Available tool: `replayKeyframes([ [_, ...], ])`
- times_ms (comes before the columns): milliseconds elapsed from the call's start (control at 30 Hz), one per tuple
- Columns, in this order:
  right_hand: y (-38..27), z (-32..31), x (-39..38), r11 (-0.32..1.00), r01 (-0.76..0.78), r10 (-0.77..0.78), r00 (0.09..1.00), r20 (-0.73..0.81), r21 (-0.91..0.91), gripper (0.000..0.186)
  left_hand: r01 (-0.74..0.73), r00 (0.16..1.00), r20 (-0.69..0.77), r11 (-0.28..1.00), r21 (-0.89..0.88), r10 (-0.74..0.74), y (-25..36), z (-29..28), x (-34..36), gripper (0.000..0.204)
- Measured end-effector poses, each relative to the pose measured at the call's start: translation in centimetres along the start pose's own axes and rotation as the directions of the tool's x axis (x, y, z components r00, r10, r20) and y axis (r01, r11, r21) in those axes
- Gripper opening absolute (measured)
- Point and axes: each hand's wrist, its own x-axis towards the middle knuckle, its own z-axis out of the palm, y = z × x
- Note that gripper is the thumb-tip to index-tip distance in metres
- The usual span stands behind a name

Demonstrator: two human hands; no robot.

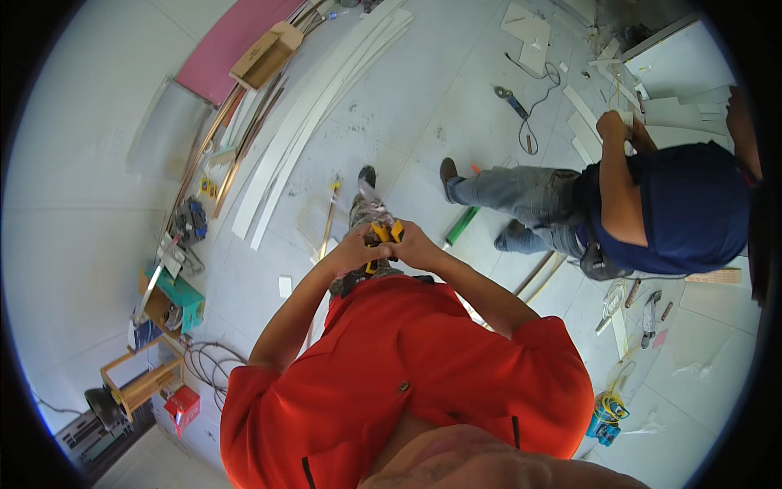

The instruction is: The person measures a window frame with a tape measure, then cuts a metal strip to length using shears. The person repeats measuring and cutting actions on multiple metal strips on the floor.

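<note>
In front of my waist, my left hand [355, 249] and my right hand [416, 247] are close together. Both are closed around a yellow-handled hand tool [397, 231] with black parts. A shiny, crumpled-looking grey piece [375, 204] sticks out from the hands, away from me; whether it belongs to the tool I cannot tell. The fingers hide much of what is held. Below the left hand another yellow-and-black bit [371, 266] shows. My camouflage trouser leg and dark shoe [367, 175] are just beyond.
At the right a co-worker [660, 212] in a dark blue shirt bends over white boards. An angle grinder [511, 101] with its cord and a green tube [462, 226] lie on the floor. Long white strips [326, 114], a cardboard box [266, 55] and a wooden stool [147, 379] are at the left.
</note>
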Motion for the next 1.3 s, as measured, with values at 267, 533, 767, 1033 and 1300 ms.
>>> replayKeyframes([
  [267, -13.8, -17.9, 21.3, 0.886, 0.029, 0.106, 0.959, -0.264, 0.463, 0.037, -0.005, 0.995, 0.090, 0.926, 0.377, -0.031, 18.9, -16.6, 22.6, 0.036],
  [533, -22.6, -38.5, 48.0, 0.810, 0.074, 0.186, 0.908, -0.376, 0.581, 0.038, -0.050, 0.998, -0.003, 0.881, 0.471, 0.059, 38.6, -28.4, 44.4, 0.053],
  [767, -24.2, -56.4, 79.4, 0.658, -0.046, 0.255, 0.953, -0.164, 0.752, 0.024, 0.125, 0.959, -0.268, 0.988, 0.095, -0.096, 44.8, -37.6, 60.5, 0.051],
  [1033, -35.1, -75.6, 111.9, 0.678, -0.217, 0.414, 0.902, -0.121, 0.703, 0.033, 0.094, 0.838, -0.444, 0.886, -0.454, -0.316, 51.9, -46.0, 67.0, 0.049],
  [1300, -34.9, -77.5, 119.7, 0.831, -0.375, 0.227, 0.903, 0.364, 0.411, 0.032, 0.043, 0.855, -0.412, 0.835, -0.548, -0.315, 62.5, -56.7, 81.8, 0.055],
])
